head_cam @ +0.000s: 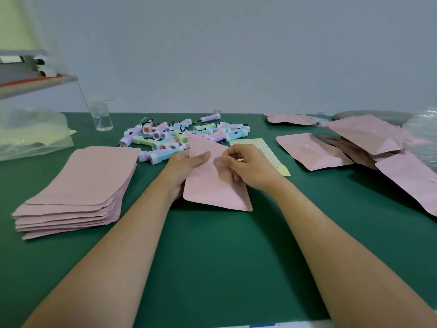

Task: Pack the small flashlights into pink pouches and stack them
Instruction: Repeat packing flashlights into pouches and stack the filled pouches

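Both hands hold one flat pink pouch [212, 185] above the green table [212, 256]. My left hand [186, 166] grips its left edge, thumb on top. My right hand [248, 166] pinches the pouch near its upper middle. Behind the pouch lies a heap of small pastel flashlights [179, 136] with black straps. A stack of empty pink pouches [80, 190] sits at the left. Several filled pink pouches [369, 143] lie overlapping at the right.
A yellow sticker sheet [267, 152] lies under my right hand. A clear bottle [101, 117] and a clear plastic bag [33, 133] stand at the back left, below a shelf [35, 84]. Clear plastic wrap [423, 129] sits at the far right.
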A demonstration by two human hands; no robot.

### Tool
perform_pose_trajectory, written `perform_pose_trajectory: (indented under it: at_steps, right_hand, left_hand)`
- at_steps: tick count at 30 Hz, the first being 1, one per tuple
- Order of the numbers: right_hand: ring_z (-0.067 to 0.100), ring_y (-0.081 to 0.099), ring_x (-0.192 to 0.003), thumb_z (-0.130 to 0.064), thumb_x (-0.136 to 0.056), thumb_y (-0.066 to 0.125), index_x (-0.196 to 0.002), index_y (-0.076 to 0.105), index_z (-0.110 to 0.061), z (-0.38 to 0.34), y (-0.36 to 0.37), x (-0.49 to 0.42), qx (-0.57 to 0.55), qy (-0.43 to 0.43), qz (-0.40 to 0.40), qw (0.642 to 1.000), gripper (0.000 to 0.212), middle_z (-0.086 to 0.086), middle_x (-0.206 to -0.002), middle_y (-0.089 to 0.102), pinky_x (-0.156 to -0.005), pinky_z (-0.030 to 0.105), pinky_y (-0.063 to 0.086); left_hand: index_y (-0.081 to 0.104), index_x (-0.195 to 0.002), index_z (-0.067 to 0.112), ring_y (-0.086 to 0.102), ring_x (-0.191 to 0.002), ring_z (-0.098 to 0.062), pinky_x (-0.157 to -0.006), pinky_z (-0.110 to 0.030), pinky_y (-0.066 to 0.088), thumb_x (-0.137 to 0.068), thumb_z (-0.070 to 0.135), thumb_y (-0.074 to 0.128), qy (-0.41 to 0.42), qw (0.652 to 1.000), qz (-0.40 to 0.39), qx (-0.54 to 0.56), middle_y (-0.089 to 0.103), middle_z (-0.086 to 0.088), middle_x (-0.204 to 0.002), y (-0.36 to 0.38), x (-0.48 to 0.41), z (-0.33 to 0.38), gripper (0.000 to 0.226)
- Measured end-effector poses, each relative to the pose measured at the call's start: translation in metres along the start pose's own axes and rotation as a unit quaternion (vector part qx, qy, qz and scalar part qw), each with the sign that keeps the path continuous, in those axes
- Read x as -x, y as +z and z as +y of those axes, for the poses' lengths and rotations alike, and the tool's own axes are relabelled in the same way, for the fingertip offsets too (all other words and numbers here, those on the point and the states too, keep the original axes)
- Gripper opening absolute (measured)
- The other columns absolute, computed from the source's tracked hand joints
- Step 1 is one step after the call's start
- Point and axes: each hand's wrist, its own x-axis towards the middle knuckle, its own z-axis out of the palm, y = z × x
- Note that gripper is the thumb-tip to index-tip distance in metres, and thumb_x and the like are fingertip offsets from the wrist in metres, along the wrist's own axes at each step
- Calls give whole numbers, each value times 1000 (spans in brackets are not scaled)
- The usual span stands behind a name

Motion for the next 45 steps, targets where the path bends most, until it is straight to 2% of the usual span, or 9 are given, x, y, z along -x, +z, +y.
perform_pose_trajectory:
  at_steps: [8,14,19,24,27,33,39,42,45]
  right_hand:
    - [3,60,-76,-32,-102,61,-86,66,-32,0,7,-5,65,-37,30,997,17,-13,-83,68,-69,25,47]
    - [6,62,-90,-30,-103,61,-92,69,-29,-1,7,-5,63,-39,24,997,14,-14,-93,70,-79,23,48]
    - [8,61,-89,-27,-104,60,-97,73,-20,-1,10,-4,88,-61,14,994,16,-8,-95,71,-78,27,44]
    - [22,42,-126,-32,-101,64,-96,73,-20,0,17,-6,135,-63,44,988,15,-5,-120,59,-108,49,38]
    - [20,39,-129,-35,-99,66,-95,73,-23,1,18,-6,138,-64,54,987,14,-9,-121,55,-110,51,36]
    - [17,40,-129,-39,-92,74,-88,73,-31,-2,16,-7,153,-65,79,983,9,-11,-119,54,-110,48,37]
    - [15,37,-134,-40,-76,89,-100,72,-31,-3,9,0,19,-17,166,986,31,-11,-126,52,-112,45,35]
    - [13,39,-131,-48,-72,90,-113,66,-29,-1,6,0,7,-3,192,981,51,-12,-127,51,-106,34,37]
    - [7,46,-124,-47,-82,84,-119,61,-27,3,7,0,-40,-10,169,985,48,-12,-126,51,-100,22,40]
  left_hand:
    - [75,-105,14,76,-73,-13,-58,-24,58,-99,25,73,58,992,34,-103,81,-5,-95,9,-2,-5,13]
    - [67,-129,8,76,-104,-34,-93,-52,61,-102,33,69,33,997,30,-68,78,-15,-114,8,-2,-4,37]
    - [68,-116,-5,73,-96,-36,-91,-55,58,-98,45,72,57,994,36,-92,75,-18,-108,11,-4,-7,53]
    - [57,-99,17,49,-81,-26,-74,-41,35,-89,59,76,57,991,30,-118,52,-8,-93,15,-5,-7,48]
    - [69,-104,2,60,-83,-27,-77,-41,43,-90,57,75,46,992,31,-116,62,-12,-93,14,-6,-8,57]
    - [69,-123,-3,72,-109,-44,-89,-47,54,-94,52,73,37,993,30,-104,73,-27,-116,13,-5,-8,62]
    - [79,-116,10,74,-110,-34,-103,-48,54,-88,46,80,50,995,-49,-73,79,-15,-112,10,0,-6,45]
    - [77,-115,11,75,-108,-32,-100,-51,54,-85,41,85,54,995,-73,-47,79,-14,-114,8,-1,-8,43]
    - [77,-114,14,74,-110,-32,-94,-49,56,-80,47,82,60,995,-69,-37,79,-11,-114,8,-1,-8,48]
